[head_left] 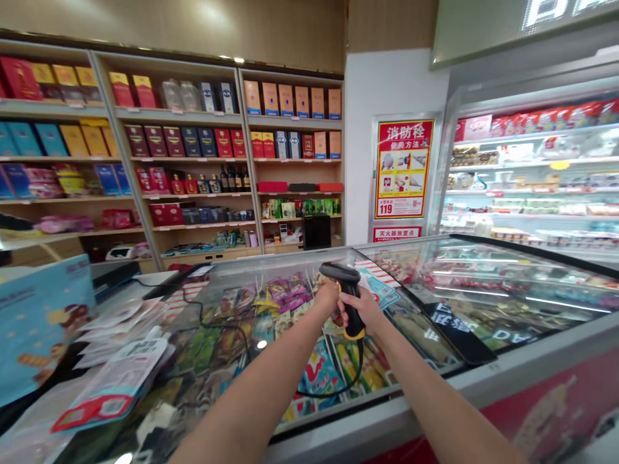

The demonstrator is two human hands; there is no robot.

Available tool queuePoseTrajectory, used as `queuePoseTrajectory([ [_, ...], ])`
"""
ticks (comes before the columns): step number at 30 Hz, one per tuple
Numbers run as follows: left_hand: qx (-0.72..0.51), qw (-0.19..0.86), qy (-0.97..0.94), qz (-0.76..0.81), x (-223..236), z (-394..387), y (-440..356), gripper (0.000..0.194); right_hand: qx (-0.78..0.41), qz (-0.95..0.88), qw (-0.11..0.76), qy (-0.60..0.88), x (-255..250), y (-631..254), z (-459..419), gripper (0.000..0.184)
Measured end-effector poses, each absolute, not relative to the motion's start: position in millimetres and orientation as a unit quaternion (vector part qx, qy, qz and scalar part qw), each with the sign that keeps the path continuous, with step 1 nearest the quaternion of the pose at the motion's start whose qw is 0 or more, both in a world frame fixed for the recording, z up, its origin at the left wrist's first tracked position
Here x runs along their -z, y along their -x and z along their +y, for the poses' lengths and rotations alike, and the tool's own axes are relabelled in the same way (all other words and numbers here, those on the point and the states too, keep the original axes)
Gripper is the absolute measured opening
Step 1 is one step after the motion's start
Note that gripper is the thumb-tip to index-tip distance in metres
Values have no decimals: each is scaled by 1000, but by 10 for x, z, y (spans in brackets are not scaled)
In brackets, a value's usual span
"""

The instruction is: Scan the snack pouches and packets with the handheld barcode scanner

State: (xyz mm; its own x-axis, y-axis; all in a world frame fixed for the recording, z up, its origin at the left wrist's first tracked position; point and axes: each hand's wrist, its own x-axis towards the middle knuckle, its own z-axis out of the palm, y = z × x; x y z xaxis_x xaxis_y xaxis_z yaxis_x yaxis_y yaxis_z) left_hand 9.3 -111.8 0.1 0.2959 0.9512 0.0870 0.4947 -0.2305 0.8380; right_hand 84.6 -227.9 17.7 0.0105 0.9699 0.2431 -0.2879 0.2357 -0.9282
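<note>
A black barcode scanner point(354, 316) with yellow trim is held out in front of me, above the glass top of a chest freezer point(309, 261). My right hand point(365, 309) is wrapped round its handle. Closed against the left side of the scanner, just under its head, is my left hand point(327, 298); its fingertips are partly hidden. From the handle's base a black cable point(360, 364) loops down and left over the glass. Behind the scanner lies a flat blue-and-white packet point(380, 290), partly covered by it.
Clear and red plastic pouches point(118, 374) lie at the left, beside a light-blue printed bag point(43, 322). A black sign point(459, 332) rests on the freezer at the right. Shelves point(193, 158) of boxed goods line the back wall; a lit display fridge point(532, 174) stands right.
</note>
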Motion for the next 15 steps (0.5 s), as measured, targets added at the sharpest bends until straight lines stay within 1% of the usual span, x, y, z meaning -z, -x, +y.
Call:
queuePoseTrajectory([
  [3, -265, 310, -743, 530, -53, -1127, -121, 19, -502, -478, 624, 361, -120, -908, -2281, 40],
  [6, -263, 278, -738, 556, -65, -1142, -58, 18, -508, -473, 619, 368, -95, -879, -2269, 38],
  [8, -289, 291, -723, 556, -41, -1139, 6, 18, -515, -473, 614, 367, -100, -825, -2259, 39],
  [11, -315, 339, -696, 548, 18, -1103, 70, 22, -523, -470, 614, 358, -121, -737, -2239, 41],
  [15, -352, 392, -671, 522, 72, -1020, 25, 25, -519, -448, 638, 351, -122, -695, -2227, 44],
])
